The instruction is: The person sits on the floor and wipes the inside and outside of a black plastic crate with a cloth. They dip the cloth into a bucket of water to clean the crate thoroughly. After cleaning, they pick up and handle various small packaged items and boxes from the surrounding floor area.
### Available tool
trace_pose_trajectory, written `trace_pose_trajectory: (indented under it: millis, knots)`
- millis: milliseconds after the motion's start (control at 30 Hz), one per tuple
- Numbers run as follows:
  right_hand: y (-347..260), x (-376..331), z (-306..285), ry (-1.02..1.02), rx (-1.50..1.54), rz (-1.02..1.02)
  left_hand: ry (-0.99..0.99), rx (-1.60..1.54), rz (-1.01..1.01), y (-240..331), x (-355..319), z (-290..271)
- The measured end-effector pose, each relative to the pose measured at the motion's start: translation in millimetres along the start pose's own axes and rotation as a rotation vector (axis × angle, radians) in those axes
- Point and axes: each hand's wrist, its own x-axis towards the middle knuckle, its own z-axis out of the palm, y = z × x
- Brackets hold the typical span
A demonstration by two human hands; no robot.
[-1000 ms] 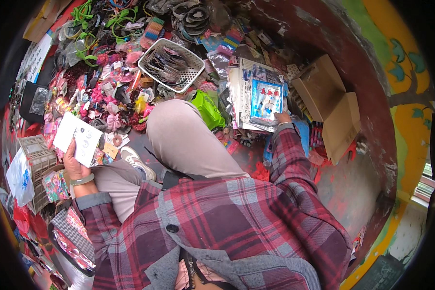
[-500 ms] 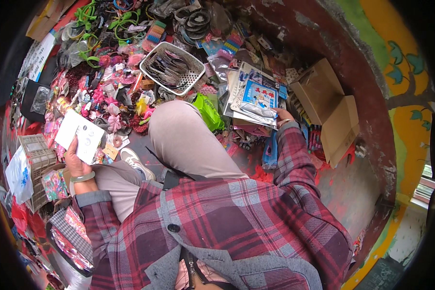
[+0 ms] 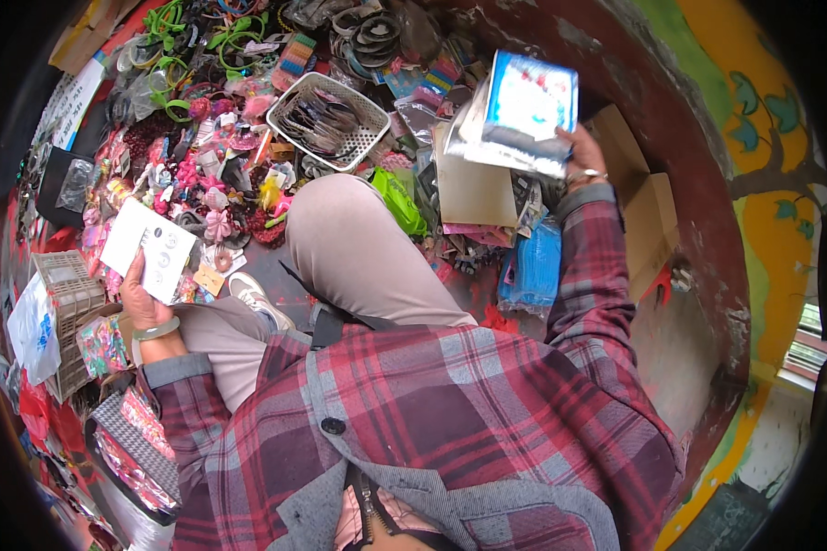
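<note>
Plastic-sleeved packets up in R hand, white card in L, seated over floor clutter.

I read it so: right hand (image 3: 581, 158) raised, fingers closed on lower edge of a stack of flat blue-and-white packets (image 3: 524, 110), held tilted, well above the floor. Left hand (image 3: 141, 298) pinches a white card (image 3: 147, 248) w/ small round items on it, thumb on its lower edge, just beside the bent knee (image 3: 340, 239). White mesh basket (image 3: 326, 115) w/ dark hair clips sits between the two, on the floor; cardboard box (image 3: 648, 211) lies near R forearm. Risks, my judgement: packets are slick, gripped at one edge only, so outer ones could slide out and drop into the pile below; card could bend under the thumb; elbow swing may knock the box.
</note>
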Motion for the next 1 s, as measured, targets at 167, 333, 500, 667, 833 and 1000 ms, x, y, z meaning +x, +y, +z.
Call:
trace_pose_trajectory:
  millis: [167,333,500,667,833,1000]
  knots:
    - [-76.3,-7.9,32.3,0.068,-0.082,-0.277,-0.028,0.006,0.010,-1.2,2.6,3.1]
    - [-71.1,-15.0,33.9,-0.097,0.022,-0.331,-0.051,-0.008,-0.002,-1.6,3.5,1.8]
    - [14.0,-21.0,7.3,-0.159,-0.065,-0.068,-0.039,0.008,0.003,1.2,-2.4,2.5]
    - [142.1,-17.0,-93.3,0.110,-0.393,0.298,-0.030,0.002,-0.033,-5.4,3.2,6.0]
    - [168.9,-8.9,-111.7,0.143,-1.365,0.398,0.032,0.061,-0.011,0.7,-6.5,10.3]
    - [191.4,7.4,-171.2,0.183,-0.823,0.400,-0.010,0.037,-0.051,-7.7,3.9,15.3]
